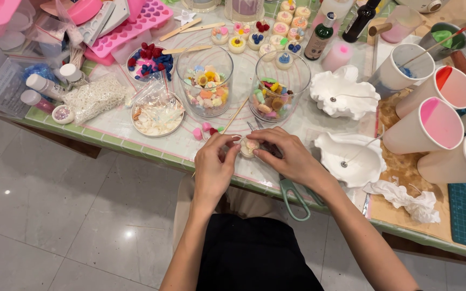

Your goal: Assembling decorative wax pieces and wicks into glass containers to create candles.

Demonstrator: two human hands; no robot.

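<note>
Both hands meet at the table's (136, 146) near edge: my left hand (215, 164) and right hand (288, 153) pinch a small round candle (249, 146) between their fingertips, fingers curled in close around it. Green-handled scissors (292, 195) lie under my right wrist, their loops hanging over the edge. A thin wooden stick (235, 116) slants just past my left fingers, with small pink pieces (201, 131) beside it. Beyond stand two glass bowls (206, 81) filled with coloured wax shapes, and left of them a dish of pale shells (157, 118). To my right sit two white shell-shaped dishes (351, 156), each with a wick in it, then paper cups (432, 126) with pink insides. A crumpled tissue (405, 199) lies near the closer dish.
</note>
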